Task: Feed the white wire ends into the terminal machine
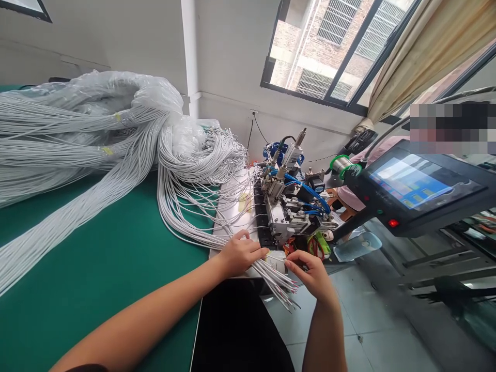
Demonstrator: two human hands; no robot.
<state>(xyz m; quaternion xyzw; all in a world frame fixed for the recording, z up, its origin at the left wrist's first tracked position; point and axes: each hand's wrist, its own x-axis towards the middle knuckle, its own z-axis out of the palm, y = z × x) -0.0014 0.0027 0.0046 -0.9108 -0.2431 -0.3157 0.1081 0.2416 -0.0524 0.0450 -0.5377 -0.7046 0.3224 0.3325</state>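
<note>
My left hand [242,253] lies over a bundle of thin white cables [275,281] at the bench's near edge, its fingers closed on them. The loose cable ends, some with reddish tips, fan out past the hand toward the lower right. With thumb and forefinger, my right hand [310,271] pinches the end of one white cable, just right of a small white block-like object [276,262]. Beyond both hands stands a bench machine [281,199] with metal cylinders and blue air tubes. Several separate cables run into a black strip [264,217] along its left side.
A green table [127,274] spreads across the left, bearing large cable bundles [70,160] partly wrapped in clear plastic. At right are a touchscreen panel [422,178] with a red light, a wire spool [343,166] and a translucent tray [358,247]. Another person sits behind the panel.
</note>
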